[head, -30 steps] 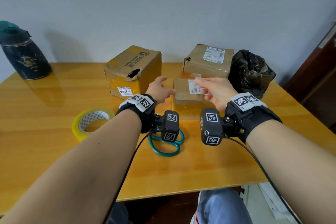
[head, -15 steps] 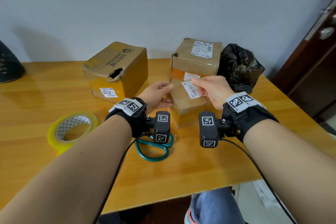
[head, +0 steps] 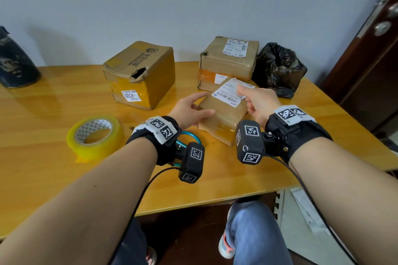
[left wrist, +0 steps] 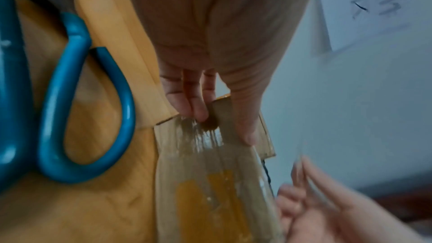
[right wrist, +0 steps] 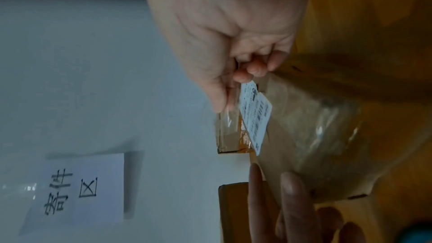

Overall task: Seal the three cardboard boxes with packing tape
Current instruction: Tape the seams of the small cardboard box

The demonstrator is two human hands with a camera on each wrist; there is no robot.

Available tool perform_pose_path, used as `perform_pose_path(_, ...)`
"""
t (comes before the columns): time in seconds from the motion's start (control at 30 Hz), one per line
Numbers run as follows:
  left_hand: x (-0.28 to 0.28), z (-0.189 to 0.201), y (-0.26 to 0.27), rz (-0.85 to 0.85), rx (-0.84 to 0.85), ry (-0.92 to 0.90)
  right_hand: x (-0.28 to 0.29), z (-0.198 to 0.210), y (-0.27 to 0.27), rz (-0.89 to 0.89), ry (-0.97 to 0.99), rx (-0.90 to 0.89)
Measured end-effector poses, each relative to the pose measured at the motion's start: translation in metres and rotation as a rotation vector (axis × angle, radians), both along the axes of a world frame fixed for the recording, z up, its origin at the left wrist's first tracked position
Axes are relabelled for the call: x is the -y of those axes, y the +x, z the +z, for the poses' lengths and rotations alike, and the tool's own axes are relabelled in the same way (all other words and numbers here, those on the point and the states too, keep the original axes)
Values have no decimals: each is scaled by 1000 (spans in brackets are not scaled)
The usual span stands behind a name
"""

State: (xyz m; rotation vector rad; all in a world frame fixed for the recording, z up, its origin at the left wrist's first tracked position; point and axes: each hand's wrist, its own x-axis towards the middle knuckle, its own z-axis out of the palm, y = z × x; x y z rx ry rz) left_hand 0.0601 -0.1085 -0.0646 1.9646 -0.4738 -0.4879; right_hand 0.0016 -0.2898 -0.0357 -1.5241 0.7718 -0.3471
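A small flat cardboard box [head: 224, 116] with a white label [head: 228, 94] is tilted up off the table between my hands. My left hand [head: 200, 105] grips its left edge, thumb on top, fingers against the side [left wrist: 198, 110]. My right hand [head: 247, 99] pinches the box's right edge by the label [right wrist: 256, 115], fingers curled. A larger torn box [head: 140, 75] stands at the back left, and another labelled box [head: 228, 62] behind the small one. A yellowish tape roll [head: 94, 135] lies flat to the left of my left wrist.
Teal-handled scissors [head: 189, 135] lie under my left wrist, right next to the small box [left wrist: 81, 117]. A black plastic bag [head: 280, 66] sits at the back right, a dark bottle [head: 15, 64] at the far left. The table's front edge [head: 215, 202] is near my knees.
The small box has been pulled towards me from in front of the back box, turned and tilted up. My left hand went from reaching beside it to gripping its edge.
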Motion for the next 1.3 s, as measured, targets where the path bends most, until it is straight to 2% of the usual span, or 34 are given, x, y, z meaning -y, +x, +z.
perform_pose_path(0.2,7,5,-20,-13,308,402,-4,2,-5,94,82,21)
perform_pose_path(0.3,16,6,-29,30,419,519,-5,0,-9,126,45,46)
perform_pose_path(0.57,26,2,-32,100,378,513,-2,-3,-20,141,73,110)
perform_pose_path(0.77,21,5,-31,62,313,488,4,2,-33,107,149,45)
perform_pose_path(0.83,18,11,-30,126,315,412,4,3,-37,125,143,12)
perform_pose_path(0.9,16,17,-30,218,265,180,1,3,-41,148,120,-2)
perform_pose_path(0.97,14,22,-31,267,113,-23,-2,-1,-44,163,102,-7)
perform_pose_path(1.07,11,27,-39,305,-163,-195,-6,-5,-47,185,85,-13)
perform_pose_path(1.17,10,25,-46,303,-212,-243,-9,-9,-50,201,72,-9)
perform_pose_path(1.3,12,20,-52,259,-109,-215,-13,-13,-54,192,71,7)
